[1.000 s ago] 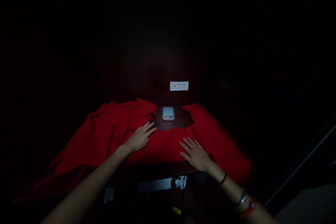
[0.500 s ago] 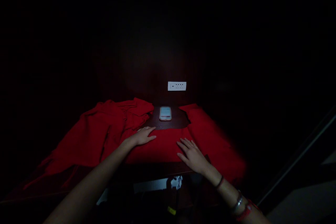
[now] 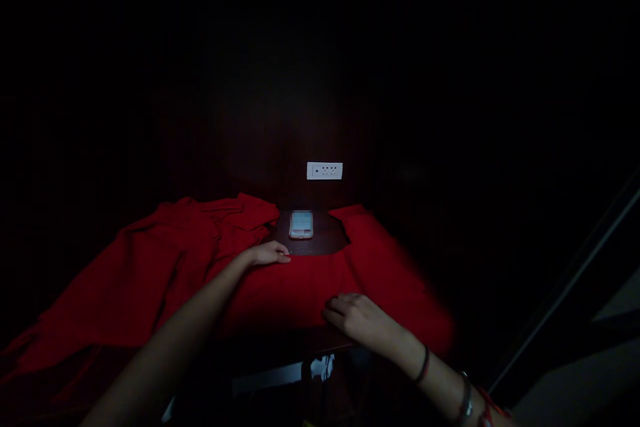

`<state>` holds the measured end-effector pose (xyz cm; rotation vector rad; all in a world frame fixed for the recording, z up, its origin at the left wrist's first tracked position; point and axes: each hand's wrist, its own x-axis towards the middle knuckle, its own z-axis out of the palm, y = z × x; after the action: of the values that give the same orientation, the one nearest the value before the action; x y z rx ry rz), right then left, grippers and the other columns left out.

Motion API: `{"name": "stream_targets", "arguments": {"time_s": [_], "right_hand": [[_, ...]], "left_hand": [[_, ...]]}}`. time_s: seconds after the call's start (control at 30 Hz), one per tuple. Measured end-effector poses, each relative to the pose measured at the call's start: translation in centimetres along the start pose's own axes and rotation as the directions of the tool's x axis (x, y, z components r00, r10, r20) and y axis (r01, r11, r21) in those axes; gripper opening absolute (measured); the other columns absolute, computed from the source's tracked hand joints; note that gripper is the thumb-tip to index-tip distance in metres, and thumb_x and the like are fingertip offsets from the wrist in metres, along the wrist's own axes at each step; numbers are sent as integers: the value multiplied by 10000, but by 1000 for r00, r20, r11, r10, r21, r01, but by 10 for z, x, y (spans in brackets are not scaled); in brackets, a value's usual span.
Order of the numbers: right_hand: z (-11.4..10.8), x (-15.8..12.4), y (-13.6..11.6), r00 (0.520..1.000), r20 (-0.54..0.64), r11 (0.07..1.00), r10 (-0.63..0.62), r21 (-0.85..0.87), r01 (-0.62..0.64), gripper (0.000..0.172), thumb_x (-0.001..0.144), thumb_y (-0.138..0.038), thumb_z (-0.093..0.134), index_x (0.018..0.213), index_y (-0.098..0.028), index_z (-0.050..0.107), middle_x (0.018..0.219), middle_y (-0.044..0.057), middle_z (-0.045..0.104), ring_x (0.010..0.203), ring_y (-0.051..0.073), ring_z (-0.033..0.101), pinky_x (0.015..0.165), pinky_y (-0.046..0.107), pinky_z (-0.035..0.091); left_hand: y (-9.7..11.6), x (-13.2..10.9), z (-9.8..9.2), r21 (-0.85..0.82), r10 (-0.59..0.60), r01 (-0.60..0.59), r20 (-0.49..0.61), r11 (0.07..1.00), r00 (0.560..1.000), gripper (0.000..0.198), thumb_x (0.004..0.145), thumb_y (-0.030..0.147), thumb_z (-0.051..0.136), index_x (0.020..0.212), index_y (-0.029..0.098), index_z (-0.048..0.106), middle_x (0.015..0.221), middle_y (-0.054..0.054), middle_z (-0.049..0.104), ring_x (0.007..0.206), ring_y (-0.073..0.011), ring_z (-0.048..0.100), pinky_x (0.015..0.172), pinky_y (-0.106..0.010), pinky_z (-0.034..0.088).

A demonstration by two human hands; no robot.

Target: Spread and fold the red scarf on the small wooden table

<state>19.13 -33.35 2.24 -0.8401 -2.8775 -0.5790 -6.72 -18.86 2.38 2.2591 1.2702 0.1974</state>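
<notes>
Red cloth (image 3: 295, 287) lies spread over a dark table, bunched at the left and flatter at the right. My left hand (image 3: 271, 253) is at the cloth's far edge, fingers closed in a pinch on it, just below the phone. Near the table's front edge, my right hand (image 3: 353, 313) rests on the cloth with its fingers curled in; its fingertips are partly hidden against the fabric. A phone (image 3: 301, 224) with a lit screen lies on the bare dark patch of the table (image 3: 327, 237) beyond the cloth.
A white wall socket (image 3: 325, 171) is behind the table. Pale pieces (image 3: 270, 377) show in the shadow below the front edge. A slanting light edge (image 3: 565, 307) runs along the right side. Most surroundings are too dark to make out.
My left hand has gone from spread fingers to a pinch. My right hand has moved nearer the front edge and curled its fingers. The view has shifted slightly, moving phone and socket left and down.
</notes>
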Motion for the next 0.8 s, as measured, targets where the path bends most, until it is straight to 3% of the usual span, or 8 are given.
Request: {"name": "stream_targets", "arguments": {"time_s": [0.1, 0.2, 0.4, 0.53, 0.67, 0.73, 0.8], "right_hand": [[-5, 12, 2, 996, 75, 998, -49, -42, 53, 131, 811, -139, 413, 873, -164, 525, 759, 36, 572, 661, 137, 539, 536, 241, 382], [-2, 24, -2, 993, 112, 999, -22, -38, 27, 127, 805, -130, 415, 871, -157, 520, 746, 50, 585, 615, 135, 545, 502, 237, 369], [10, 37, -12, 999, 28, 999, -18, -32, 19, 128, 810, -140, 404, 829, -154, 530, 762, 62, 577, 682, 155, 532, 526, 258, 371], [9, 34, -11, 1000, -4, 1000, -12, -22, 12, 137, 812, -138, 399, 820, -144, 536, 742, 59, 567, 673, 151, 515, 539, 256, 368], [-5, 21, -2, 981, -77, 983, 180, 49, -177, 259, 810, -163, 398, 1054, -168, 484, 781, 50, 570, 647, 139, 524, 558, 247, 383], [-14, 13, 7, 929, -139, 937, 342, 123, -326, 344, 807, -180, 390, 1149, -191, 430, 809, 50, 575, 666, 139, 537, 585, 241, 400], [-23, 4, 17, 844, -208, 862, 494, 243, -444, 373, 804, -176, 364, 1173, -202, 416, 862, 54, 584, 718, 140, 550, 635, 239, 419]], "left_hand": [[-10, -7, -3, -100, -31, 33, 23, 994, 999, 347, 661, 462, 453, 733, 139, 557, 695, 4, 561, 680, -139, 490, 616, -207, 368], [-23, -16, -7, -150, -83, 85, 19, 985, 996, 381, 639, 511, 458, 693, 142, 535, 667, 5, 539, 652, -138, 473, 601, -210, 357], [-37, -32, -17, -107, -124, 124, 3, 987, 992, 378, 636, 529, 451, 643, 156, 511, 626, 15, 500, 624, -129, 446, 583, -209, 337], [-33, -40, -22, -239, -145, 126, -67, 963, 987, 327, 588, 480, 524, 569, 158, 473, 558, 32, 461, 573, -118, 430, 562, -214, 330], [-15, -35, -34, -539, -141, -8, -235, 842, 962, 276, 604, 428, 562, 636, 161, 499, 633, 33, 529, 632, -131, 487, 615, -231, 369], [2, -25, -45, -674, -152, -94, -297, 733, 943, 253, 603, 387, 592, 698, 164, 520, 685, 25, 563, 660, -137, 515, 633, -243, 390], [26, -10, -57, -764, -138, -185, -337, 618, 931, 229, 596, 330, 617, 722, 161, 529, 695, 17, 578, 651, -133, 530, 629, -248, 405]]}}
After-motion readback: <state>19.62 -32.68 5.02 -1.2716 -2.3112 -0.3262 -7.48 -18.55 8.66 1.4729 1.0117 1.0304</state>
